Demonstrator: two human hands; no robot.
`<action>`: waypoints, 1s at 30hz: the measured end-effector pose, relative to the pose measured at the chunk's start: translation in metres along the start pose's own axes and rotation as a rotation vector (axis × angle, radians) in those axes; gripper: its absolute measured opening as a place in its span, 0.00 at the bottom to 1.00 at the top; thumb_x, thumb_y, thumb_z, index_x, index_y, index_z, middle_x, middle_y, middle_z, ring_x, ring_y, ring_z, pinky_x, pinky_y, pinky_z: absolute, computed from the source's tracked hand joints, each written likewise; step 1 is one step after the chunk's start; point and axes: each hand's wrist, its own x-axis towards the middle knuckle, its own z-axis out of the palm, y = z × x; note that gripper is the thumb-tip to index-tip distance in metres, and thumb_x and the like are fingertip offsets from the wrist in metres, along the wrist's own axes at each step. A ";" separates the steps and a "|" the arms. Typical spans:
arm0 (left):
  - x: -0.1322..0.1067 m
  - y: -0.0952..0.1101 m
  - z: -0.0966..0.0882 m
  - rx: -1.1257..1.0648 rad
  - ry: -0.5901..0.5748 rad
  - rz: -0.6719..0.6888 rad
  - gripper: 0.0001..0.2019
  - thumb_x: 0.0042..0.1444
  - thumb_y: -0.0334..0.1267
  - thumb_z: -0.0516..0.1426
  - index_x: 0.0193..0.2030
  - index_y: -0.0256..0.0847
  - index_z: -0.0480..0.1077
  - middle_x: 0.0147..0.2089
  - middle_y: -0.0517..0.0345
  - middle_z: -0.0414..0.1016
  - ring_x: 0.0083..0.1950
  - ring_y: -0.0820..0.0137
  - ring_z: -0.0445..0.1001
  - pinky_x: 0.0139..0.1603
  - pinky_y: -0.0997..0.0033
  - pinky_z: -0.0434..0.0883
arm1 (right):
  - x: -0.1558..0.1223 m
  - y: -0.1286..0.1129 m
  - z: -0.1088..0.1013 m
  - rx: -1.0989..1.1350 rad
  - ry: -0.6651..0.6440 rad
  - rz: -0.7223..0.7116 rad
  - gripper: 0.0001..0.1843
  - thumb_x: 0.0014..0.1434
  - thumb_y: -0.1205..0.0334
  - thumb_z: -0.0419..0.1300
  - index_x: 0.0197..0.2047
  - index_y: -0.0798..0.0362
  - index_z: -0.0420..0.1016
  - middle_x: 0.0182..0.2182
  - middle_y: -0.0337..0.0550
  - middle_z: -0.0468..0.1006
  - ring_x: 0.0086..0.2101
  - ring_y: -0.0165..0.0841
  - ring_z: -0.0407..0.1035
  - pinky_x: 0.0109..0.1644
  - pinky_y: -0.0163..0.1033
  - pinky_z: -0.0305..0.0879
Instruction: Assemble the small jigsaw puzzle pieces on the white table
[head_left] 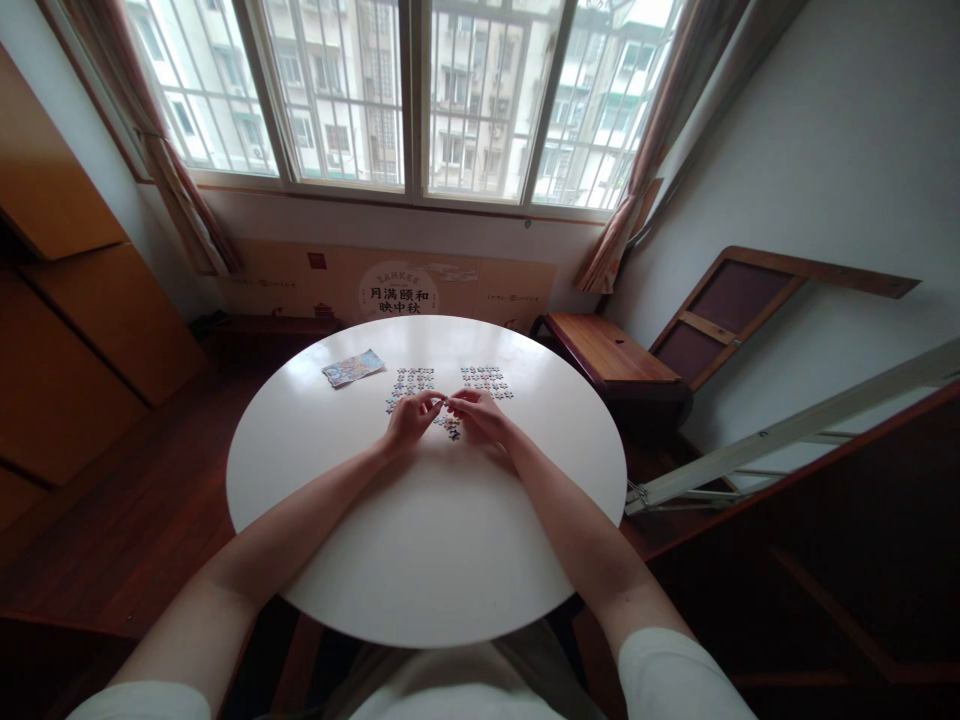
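My left hand [411, 417] and my right hand [478, 412] meet fingertip to fingertip over the round white table [337, 520]. Both are closed in a pinch on small jigsaw puzzle pieces [445, 402] held between them. Just under the hands lies a small cluster of joined pieces [451, 428]. Behind the hands, two groups of loose puzzle pieces are spread out, one to the left [412, 381] and one to the right [486, 380]. A colourful picture card [353, 368] lies at the far left of the table.
A low wooden bench [609, 352] stands to the right of the table, with a folded wooden frame [735, 310] leaning on the wall. A metal ladder [787, 430] lies at the right. Wooden cabinets [67, 340] line the left wall. A printed cardboard box [390, 285] sits under the window.
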 end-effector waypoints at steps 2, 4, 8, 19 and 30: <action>0.000 0.000 0.000 -0.003 0.000 0.001 0.13 0.58 0.44 0.56 0.42 0.41 0.77 0.23 0.62 0.73 0.22 0.75 0.67 0.26 0.77 0.64 | -0.001 -0.001 0.001 -0.008 0.002 -0.005 0.19 0.44 0.48 0.70 0.30 0.55 0.78 0.25 0.42 0.76 0.27 0.29 0.66 0.33 0.37 0.61; 0.000 0.000 0.000 -0.003 -0.002 -0.001 0.13 0.58 0.44 0.56 0.43 0.41 0.77 0.23 0.62 0.73 0.22 0.75 0.68 0.26 0.77 0.64 | -0.001 -0.001 0.001 -0.008 -0.001 -0.006 0.19 0.44 0.48 0.70 0.30 0.55 0.77 0.25 0.42 0.76 0.27 0.29 0.66 0.33 0.37 0.61; 0.000 -0.001 0.000 -0.001 -0.013 0.005 0.13 0.58 0.44 0.56 0.43 0.41 0.77 0.24 0.62 0.73 0.23 0.75 0.68 0.26 0.77 0.64 | 0.000 0.001 0.000 -0.001 -0.002 -0.001 0.19 0.44 0.48 0.70 0.31 0.55 0.77 0.26 0.41 0.76 0.27 0.29 0.66 0.34 0.37 0.62; 0.000 -0.001 0.000 -0.003 -0.008 0.008 0.12 0.58 0.43 0.56 0.43 0.41 0.77 0.24 0.62 0.73 0.23 0.75 0.68 0.26 0.77 0.64 | 0.000 0.000 0.000 0.004 -0.003 -0.002 0.18 0.45 0.49 0.70 0.31 0.55 0.78 0.25 0.41 0.75 0.26 0.29 0.66 0.34 0.37 0.62; 0.001 -0.002 0.001 0.013 0.003 0.012 0.12 0.57 0.42 0.56 0.42 0.41 0.77 0.24 0.62 0.73 0.22 0.76 0.68 0.26 0.78 0.63 | 0.002 0.003 -0.001 -0.001 -0.002 -0.005 0.18 0.46 0.49 0.70 0.31 0.56 0.78 0.25 0.41 0.75 0.26 0.28 0.66 0.33 0.36 0.61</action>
